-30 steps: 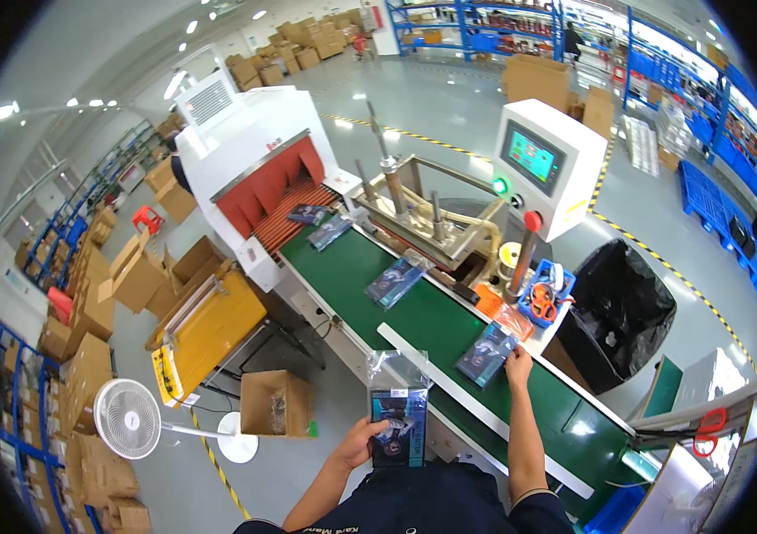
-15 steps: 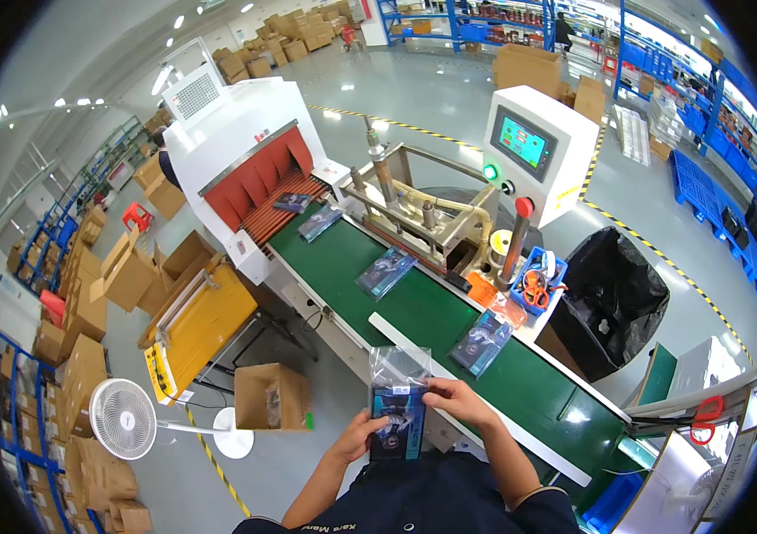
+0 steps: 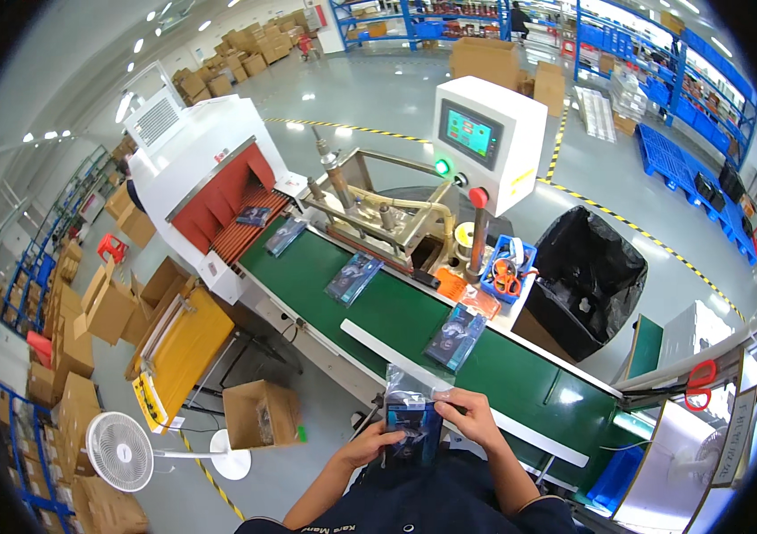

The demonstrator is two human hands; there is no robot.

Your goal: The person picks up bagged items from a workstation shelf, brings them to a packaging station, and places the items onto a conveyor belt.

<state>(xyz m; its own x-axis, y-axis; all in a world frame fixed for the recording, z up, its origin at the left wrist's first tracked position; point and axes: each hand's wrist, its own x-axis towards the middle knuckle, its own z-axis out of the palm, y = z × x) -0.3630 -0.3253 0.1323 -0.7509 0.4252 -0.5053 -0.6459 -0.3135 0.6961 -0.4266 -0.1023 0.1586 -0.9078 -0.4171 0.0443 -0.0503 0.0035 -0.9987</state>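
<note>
Close to my body I hold a flat dark-blue box (image 3: 411, 438) in a clear plastic bag (image 3: 411, 384), whose loose top stands up crumpled above the box. My left hand (image 3: 364, 448) grips the left side, thumb across the front. At the upper right corner, my right hand (image 3: 470, 416) pinches the box and bag edge. Just beyond is the green conveyor belt (image 3: 396, 316) with a white guide bar (image 3: 485, 411) lying along it. Similar wrapped packages lie spaced on it, one (image 3: 455, 336) nearest me, another (image 3: 354, 278) farther along, others at the tunnel mouth.
At the belt's far left end stands a white tunnel machine (image 3: 209, 160) with red curtain strips. A control box (image 3: 491, 133) rises behind the belt, beside a blue tray (image 3: 508, 267) with orange scissors. A black-lined bin (image 3: 583, 276), carton (image 3: 263, 414) and white fan (image 3: 120, 451) stand around.
My view has turned slightly right, so the machine appears farther left. Both hands keep hold of the bagged box, while the bag's loose top now stands lower and more crumpled.
</note>
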